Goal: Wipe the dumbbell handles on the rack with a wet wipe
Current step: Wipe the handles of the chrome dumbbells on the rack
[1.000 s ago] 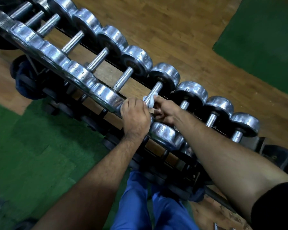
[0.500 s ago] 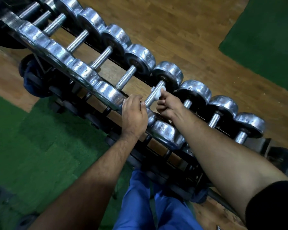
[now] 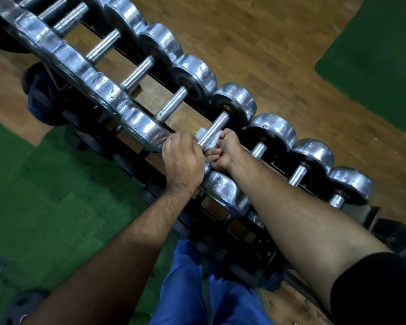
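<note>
Wipe (image 3: pixel 208 140) apparently wrapping handle (image 3: pixel 217 127), rack (image 3: pixel 263 253)

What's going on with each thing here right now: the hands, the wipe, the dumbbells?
Left hand: closed over the near end of one dumbbell.
Right hand: shut on the wet wipe.
Wet wipe: bunched around the handle's near end.
Handle: being wiped, far part bare.
Other dumbbells: lying in a row on the rack.
Rack: loaded.

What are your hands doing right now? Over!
Right hand shut on wet wipe, wrapped round dumbbell handle. Left hand resting on near dumbbell head. Nothing in the way.
</note>
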The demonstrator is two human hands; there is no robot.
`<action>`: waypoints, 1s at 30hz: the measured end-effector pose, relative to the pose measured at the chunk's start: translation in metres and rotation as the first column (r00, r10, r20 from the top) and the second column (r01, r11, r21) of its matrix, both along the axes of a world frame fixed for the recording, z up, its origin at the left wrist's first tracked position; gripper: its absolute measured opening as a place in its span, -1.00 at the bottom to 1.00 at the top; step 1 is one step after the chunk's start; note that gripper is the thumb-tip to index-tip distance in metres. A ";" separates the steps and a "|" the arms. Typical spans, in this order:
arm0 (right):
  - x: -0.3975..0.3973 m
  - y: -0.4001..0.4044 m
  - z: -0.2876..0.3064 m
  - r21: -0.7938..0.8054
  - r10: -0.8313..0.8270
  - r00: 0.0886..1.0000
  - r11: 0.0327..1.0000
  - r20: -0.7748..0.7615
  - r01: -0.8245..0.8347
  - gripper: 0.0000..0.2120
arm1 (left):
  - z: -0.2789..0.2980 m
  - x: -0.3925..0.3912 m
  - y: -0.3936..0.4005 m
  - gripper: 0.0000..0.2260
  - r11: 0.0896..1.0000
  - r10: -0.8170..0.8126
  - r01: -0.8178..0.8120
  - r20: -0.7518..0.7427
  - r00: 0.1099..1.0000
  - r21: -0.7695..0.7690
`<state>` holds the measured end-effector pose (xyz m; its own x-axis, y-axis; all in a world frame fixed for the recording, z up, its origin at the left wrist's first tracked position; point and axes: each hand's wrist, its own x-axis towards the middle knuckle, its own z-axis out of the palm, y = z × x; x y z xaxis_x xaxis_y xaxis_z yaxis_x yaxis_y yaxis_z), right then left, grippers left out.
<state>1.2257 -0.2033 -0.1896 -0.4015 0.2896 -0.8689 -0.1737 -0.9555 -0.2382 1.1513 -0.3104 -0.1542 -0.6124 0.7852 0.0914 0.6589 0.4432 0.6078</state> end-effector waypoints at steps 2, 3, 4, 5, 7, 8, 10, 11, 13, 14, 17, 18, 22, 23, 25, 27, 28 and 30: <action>-0.004 0.007 0.002 -0.017 -0.118 0.990 0.993 0.083 0.119 -0.79 | 0.000 0.000 -0.001 -0.82 1.000 -0.003 0.003 0.002 1.000 -0.001; -0.007 0.011 0.001 -0.002 -0.171 0.980 0.985 0.101 0.172 -0.78 | 0.001 0.000 -0.001 -0.81 1.000 -0.007 0.007 0.001 1.000 0.006; -0.010 0.011 0.002 0.012 -0.171 0.979 0.985 0.108 0.170 -0.75 | 0.002 0.001 -0.001 -0.80 1.000 -0.004 0.004 0.007 1.000 0.012; -0.011 0.007 0.002 0.027 -0.123 0.985 0.992 0.119 0.121 -0.71 | 0.003 0.001 0.000 -0.79 1.000 0.004 -0.004 0.023 1.000 0.012; -0.010 -0.003 0.001 0.053 -0.018 0.994 0.999 0.108 0.012 -0.74 | 0.003 0.000 -0.002 -0.77 1.000 0.017 -0.018 0.045 0.999 0.014; -0.008 -0.004 0.002 0.061 0.033 0.996 0.997 0.081 -0.038 -0.80 | 0.002 0.000 -0.001 -0.77 1.000 0.016 -0.017 0.035 0.999 0.018; -0.003 -0.003 0.000 0.029 0.105 0.992 0.994 0.068 -0.107 -0.89 | -0.001 0.000 0.000 -0.76 1.000 0.024 -0.024 0.034 0.999 0.011; -0.002 0.000 -0.004 0.021 0.112 0.991 0.993 0.067 -0.114 -0.92 | -0.002 0.000 0.001 -0.77 1.000 0.026 -0.026 0.035 0.999 0.007; -0.002 0.001 -0.010 0.019 0.019 1.000 1.000 0.025 -0.019 -0.97 | -0.003 0.000 -0.002 -0.79 1.000 0.017 -0.018 0.026 1.000 0.010; -0.003 0.000 -0.012 0.008 -0.019 1.000 1.000 0.002 0.019 -0.97 | -0.002 0.001 -0.002 -0.80 1.000 0.015 -0.015 0.023 1.000 0.011; 0.003 -0.002 -0.004 0.023 0.137 0.991 0.990 -0.006 -0.136 -0.93 | 0.000 0.001 -0.001 -0.72 1.000 0.022 -0.022 0.043 0.999 -0.009; 0.006 -0.001 0.000 0.032 0.240 0.971 0.970 0.011 -0.240 -0.95 | 0.000 0.002 -0.001 -0.70 1.000 0.028 -0.027 0.043 0.999 -0.015; 0.012 0.002 0.020 0.008 0.451 0.886 0.891 0.107 -0.455 -0.86 | 0.002 0.004 0.000 -0.76 0.999 0.016 -0.016 -0.002 1.000 -0.043; 0.013 0.000 0.024 0.007 0.449 0.885 0.891 0.122 -0.453 -0.80 | 0.003 0.004 0.000 -0.77 0.998 0.010 -0.011 -0.015 1.000 -0.064; 0.017 -0.005 0.027 0.030 0.410 0.900 0.908 0.149 -0.418 -0.68 | 0.007 0.005 -0.001 -0.76 0.993 -0.006 0.002 -0.036 0.999 -0.114; 0.021 -0.010 0.030 0.054 0.334 0.926 0.936 0.175 -0.348 -0.66 | 0.010 0.008 -0.004 -0.75 0.990 -0.029 0.016 -0.087 0.996 -0.142; 0.024 -0.012 0.032 0.068 0.298 0.936 0.947 0.185 -0.315 -0.68 | 0.013 0.009 -0.005 -0.74 0.990 -0.044 0.028 -0.115 0.992 -0.138; 0.029 -0.015 0.041 0.106 0.257 0.943 0.953 0.210 -0.283 -0.71 | 0.019 0.014 -0.009 -0.71 0.992 -0.063 0.045 -0.146 0.987 -0.118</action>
